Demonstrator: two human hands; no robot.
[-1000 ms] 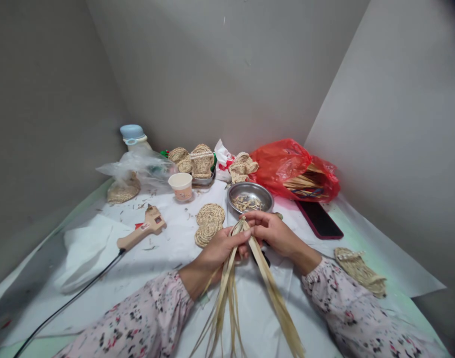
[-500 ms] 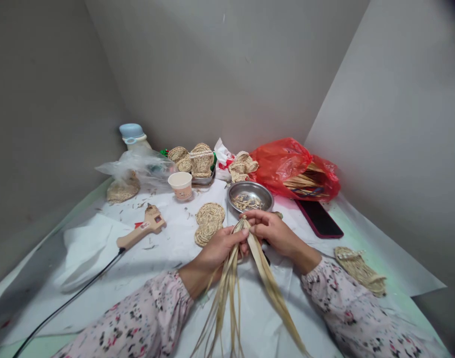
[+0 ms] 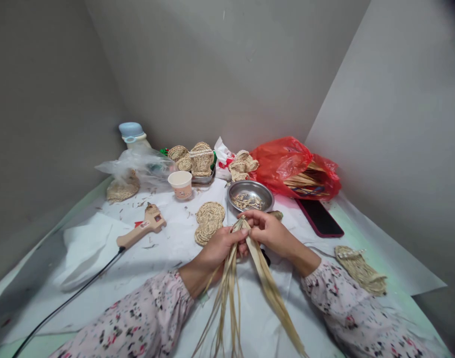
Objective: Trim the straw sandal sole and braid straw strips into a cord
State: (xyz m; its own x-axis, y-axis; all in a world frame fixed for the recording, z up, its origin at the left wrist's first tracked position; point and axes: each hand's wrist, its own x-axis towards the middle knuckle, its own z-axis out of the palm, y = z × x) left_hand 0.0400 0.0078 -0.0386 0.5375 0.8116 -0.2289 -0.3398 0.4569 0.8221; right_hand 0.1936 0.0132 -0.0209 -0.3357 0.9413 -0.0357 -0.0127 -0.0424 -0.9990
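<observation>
A bundle of pale straw strips (image 3: 232, 286) hangs from my fingers, gathered at a knotted top and trailing towards me. My left hand (image 3: 223, 247) pinches the bundle just below that top, thumb over the strips. With closed fingertips, my right hand (image 3: 269, 232) grips the wide straw leaf (image 3: 270, 288) that falls apart from the thinner strips on the right. Just beyond my left hand lies a coiled straw piece (image 3: 210, 223) shaped like a figure eight. A steel bowl (image 3: 251, 195) with straw scraps sits right behind my fingertips.
At left lies a corded glue gun (image 3: 143, 226) near a paper cup (image 3: 180, 185). A red plastic bag (image 3: 283, 164) of straw and a phone (image 3: 319, 218) are at right, with a woven slipper (image 3: 360, 269) nearer. Woven pieces (image 3: 202, 159) and a blue-lidded bottle (image 3: 132, 134) stand behind.
Almost nothing differs. My right fingers have shifted slightly on the wide leaf, and both hands keep hold of the bundle.
</observation>
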